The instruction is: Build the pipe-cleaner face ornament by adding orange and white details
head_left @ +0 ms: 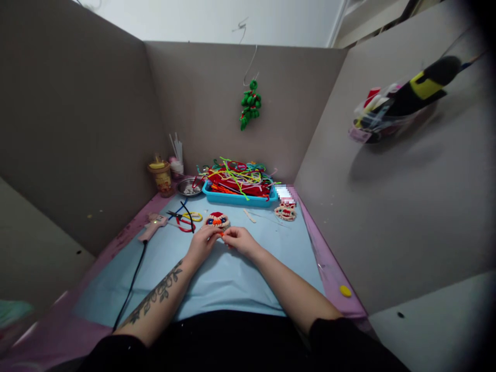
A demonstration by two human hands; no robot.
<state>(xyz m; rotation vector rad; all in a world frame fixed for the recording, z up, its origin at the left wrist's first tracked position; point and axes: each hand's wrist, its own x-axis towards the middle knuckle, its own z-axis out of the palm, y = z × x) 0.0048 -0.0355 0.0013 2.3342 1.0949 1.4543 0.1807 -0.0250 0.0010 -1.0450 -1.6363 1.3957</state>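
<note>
My left hand (204, 242) and my right hand (241, 243) meet over the middle of the light blue mat (232, 279). Both sets of fingertips pinch a small orange pipe cleaner piece (222, 234), mostly covered by the fingers. Right behind them lies a round pipe cleaner figure (217, 219) in red, cream and orange with dark blue eye-like spots. Its lower part is hidden by my hands. Left of it are yellow-handled scissors (191, 216) and a red-handled tool (186, 225).
A blue tray (240, 200) heaped with coloured pipe cleaners stands at the back. Nearby are a metal bowl (189, 194), a drink cup (161, 181) and a second figure (285, 212). A pink glue gun (154, 226) trails its cord at left. Grey panels enclose the table.
</note>
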